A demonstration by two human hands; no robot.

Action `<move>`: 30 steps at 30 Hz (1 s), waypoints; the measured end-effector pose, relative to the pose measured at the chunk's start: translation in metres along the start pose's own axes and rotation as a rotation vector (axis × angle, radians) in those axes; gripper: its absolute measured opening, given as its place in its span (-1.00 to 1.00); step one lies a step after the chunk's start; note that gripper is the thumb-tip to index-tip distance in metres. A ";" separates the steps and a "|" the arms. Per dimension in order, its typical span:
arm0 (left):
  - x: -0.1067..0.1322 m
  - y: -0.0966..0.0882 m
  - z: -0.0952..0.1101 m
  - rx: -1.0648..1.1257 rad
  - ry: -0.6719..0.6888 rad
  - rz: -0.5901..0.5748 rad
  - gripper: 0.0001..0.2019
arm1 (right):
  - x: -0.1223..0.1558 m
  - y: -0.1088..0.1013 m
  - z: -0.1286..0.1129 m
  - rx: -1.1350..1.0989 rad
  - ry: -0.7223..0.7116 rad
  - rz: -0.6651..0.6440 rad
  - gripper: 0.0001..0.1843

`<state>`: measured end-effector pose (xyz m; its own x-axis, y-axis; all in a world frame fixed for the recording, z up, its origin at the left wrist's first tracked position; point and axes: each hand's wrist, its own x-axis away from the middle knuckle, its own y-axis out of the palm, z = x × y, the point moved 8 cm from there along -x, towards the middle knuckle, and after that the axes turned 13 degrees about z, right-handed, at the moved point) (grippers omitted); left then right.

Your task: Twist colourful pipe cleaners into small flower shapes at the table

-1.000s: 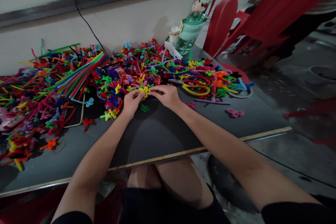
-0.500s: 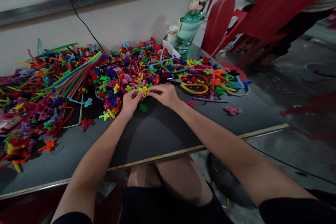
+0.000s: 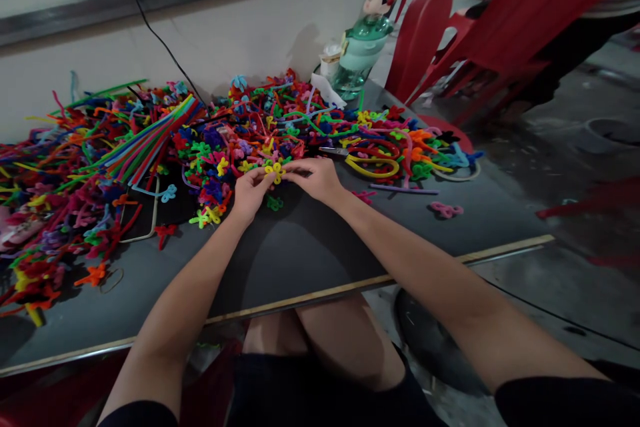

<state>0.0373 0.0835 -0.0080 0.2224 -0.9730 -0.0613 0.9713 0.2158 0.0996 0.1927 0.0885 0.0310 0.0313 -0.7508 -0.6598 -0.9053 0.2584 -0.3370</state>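
A yellow pipe-cleaner flower [image 3: 275, 172] with looped petals is held up between my two hands, just over the table. My left hand [image 3: 251, 193] pinches its left side between thumb and fingers. From the other side, my right hand [image 3: 318, 180] closes thumb and forefinger on its right edge. Below the flower, a green pipe-cleaner piece [image 3: 275, 203] lies on the dark tabletop [image 3: 300, 253]. Scissors with red and yellow handles [image 3: 373, 167] rest to the right of my right hand.
A big heap of coloured pipe-cleaner pieces [image 3: 220, 140] spreads along the wall, with a bundle of straight pipe cleaners [image 3: 155, 137] on it. A green bottle with a doll-like head [image 3: 364, 47] stands behind. Red chairs [image 3: 423, 40] and a person's dark-clothed leg are at the right.
The view has shifted very slightly. Both hands keep their pinch on the yellow flower, with hardly any movement of the fingers.
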 end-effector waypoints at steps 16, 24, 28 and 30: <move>0.000 -0.001 0.000 -0.080 0.031 0.003 -0.84 | 0.002 0.005 0.000 0.075 -0.081 -0.115 -0.73; 0.002 -0.001 0.001 -0.202 0.113 -0.024 -0.78 | 0.004 0.007 -0.006 0.149 -0.196 -0.231 -0.82; 0.002 0.000 -0.001 -0.205 0.112 -0.027 -0.75 | 0.004 0.007 -0.005 0.143 -0.193 -0.244 -0.81; 0.002 0.000 0.000 -0.192 0.108 -0.016 -0.75 | 0.004 0.007 -0.003 0.136 -0.178 -0.247 -0.81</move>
<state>0.0377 0.0818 -0.0081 0.2048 -0.9642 -0.1687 0.9705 0.2224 -0.0927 0.1847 0.0856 0.0285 0.3270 -0.6856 -0.6504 -0.7969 0.1698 -0.5797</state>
